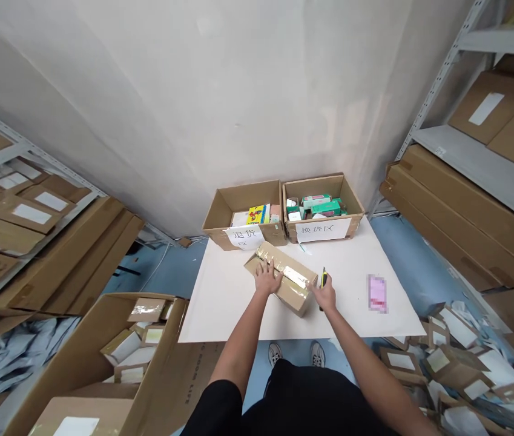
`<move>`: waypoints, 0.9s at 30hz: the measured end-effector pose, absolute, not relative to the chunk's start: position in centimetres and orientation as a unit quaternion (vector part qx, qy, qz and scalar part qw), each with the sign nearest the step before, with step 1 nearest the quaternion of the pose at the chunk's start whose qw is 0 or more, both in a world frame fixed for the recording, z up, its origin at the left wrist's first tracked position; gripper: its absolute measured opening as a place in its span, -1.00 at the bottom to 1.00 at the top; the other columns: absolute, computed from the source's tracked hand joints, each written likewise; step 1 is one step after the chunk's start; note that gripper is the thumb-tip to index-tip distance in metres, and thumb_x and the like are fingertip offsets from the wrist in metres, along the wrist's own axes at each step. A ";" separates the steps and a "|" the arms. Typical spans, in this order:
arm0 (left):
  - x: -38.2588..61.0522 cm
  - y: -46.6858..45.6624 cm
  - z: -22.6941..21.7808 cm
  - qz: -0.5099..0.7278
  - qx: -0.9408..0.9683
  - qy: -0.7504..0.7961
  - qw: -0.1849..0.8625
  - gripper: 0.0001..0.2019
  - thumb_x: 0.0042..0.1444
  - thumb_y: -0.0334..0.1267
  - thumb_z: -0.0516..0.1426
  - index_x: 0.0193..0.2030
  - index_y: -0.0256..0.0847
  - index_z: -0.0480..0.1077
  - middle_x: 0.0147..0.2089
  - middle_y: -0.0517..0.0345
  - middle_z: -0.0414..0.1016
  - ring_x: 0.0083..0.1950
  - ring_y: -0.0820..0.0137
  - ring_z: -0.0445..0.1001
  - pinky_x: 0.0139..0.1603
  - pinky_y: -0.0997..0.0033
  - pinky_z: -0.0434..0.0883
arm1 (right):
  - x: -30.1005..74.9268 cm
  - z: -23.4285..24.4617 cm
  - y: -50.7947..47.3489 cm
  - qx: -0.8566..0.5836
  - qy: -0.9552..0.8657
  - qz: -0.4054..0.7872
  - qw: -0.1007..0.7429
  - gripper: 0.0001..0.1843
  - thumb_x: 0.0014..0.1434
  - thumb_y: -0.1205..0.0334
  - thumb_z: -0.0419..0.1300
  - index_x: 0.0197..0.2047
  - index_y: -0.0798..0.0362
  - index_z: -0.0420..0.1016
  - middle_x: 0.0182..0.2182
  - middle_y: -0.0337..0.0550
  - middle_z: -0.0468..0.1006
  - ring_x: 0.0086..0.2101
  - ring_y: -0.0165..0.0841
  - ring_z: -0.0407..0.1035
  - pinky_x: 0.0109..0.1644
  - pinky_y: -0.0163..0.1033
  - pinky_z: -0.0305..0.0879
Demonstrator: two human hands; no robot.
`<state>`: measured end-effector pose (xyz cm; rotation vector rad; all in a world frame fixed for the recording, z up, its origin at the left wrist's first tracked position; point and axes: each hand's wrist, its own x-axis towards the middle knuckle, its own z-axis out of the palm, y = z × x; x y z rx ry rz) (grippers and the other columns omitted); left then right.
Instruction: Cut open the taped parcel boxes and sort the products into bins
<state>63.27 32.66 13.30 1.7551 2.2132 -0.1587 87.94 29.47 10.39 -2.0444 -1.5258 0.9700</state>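
A taped cardboard box (293,280) lies at an angle on the white table (233,315), clear tape running along its top. Spread over the left part of its top, my left hand (267,278) is open and presses on the cardboard. My right hand (324,295) is closed around a yellow-and-black utility knife (324,279), its upper end pointing away from me. The fingers of this hand touch or nearly touch the box's right end. Whether the knife's blade is out cannot be made out.
Behind are two open cartons with paper signs: the left carton (220,235) holds a yellow packet, the right carton (356,218) green boxes. A blurred pink item (377,293) lies at right. Shelves flank the table; a large parcel-filled carton (166,345) stands left, parcels (456,357) right.
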 end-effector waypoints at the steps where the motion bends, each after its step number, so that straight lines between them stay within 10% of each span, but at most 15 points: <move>1: 63.5 31.8 13.1 -0.066 0.597 0.784 0.156 -0.11 0.32 0.32 -0.19 0.64 -0.17 -0.11 0.67 -0.13 -0.26 0.64 -0.16 -0.19 0.51 -0.28 -0.02 | 88.2 10.7 30.7 -0.738 -0.532 0.359 0.209 -0.03 0.21 -0.23 0.27 0.47 0.12 0.07 -0.20 -0.06 0.66 -0.17 -0.11 0.61 -0.17 -0.20 0.42; 11: 65.0 26.9 15.6 -0.064 0.581 0.804 0.111 -0.28 0.35 0.22 -0.09 0.43 -0.20 0.36 0.48 -0.29 0.31 0.51 -0.23 0.17 0.38 -0.32 0.20 | 88.6 14.1 37.6 -0.721 -0.553 0.351 0.226 -0.37 0.38 -0.07 0.11 0.38 0.05 0.19 -0.16 -0.05 0.65 -0.13 -0.15 0.58 -0.11 -0.22 0.37; 16: 66.9 27.1 14.2 0.027 0.644 0.759 0.086 -0.37 0.43 0.10 -0.12 0.56 -0.02 0.17 0.62 0.07 0.06 0.64 0.03 -0.09 0.56 -0.11 0.02 | 90.8 14.6 34.9 -0.701 -0.552 0.401 0.208 -0.57 0.37 0.18 0.04 0.27 0.01 0.21 -0.30 -0.22 0.62 -0.41 -0.28 0.55 -0.21 -0.26 0.39; 27: 67.6 26.7 11.9 0.058 0.649 0.752 0.096 -0.35 0.45 0.06 -0.14 0.61 0.01 0.01 0.65 0.16 -0.04 0.67 0.06 -0.27 0.61 -0.14 -0.15 | 92.9 17.7 34.1 -0.615 -0.672 0.406 0.076 -0.50 0.43 0.28 0.03 0.40 -0.14 0.25 -0.18 -0.28 0.63 -0.53 -0.47 0.50 -0.21 -0.37 0.36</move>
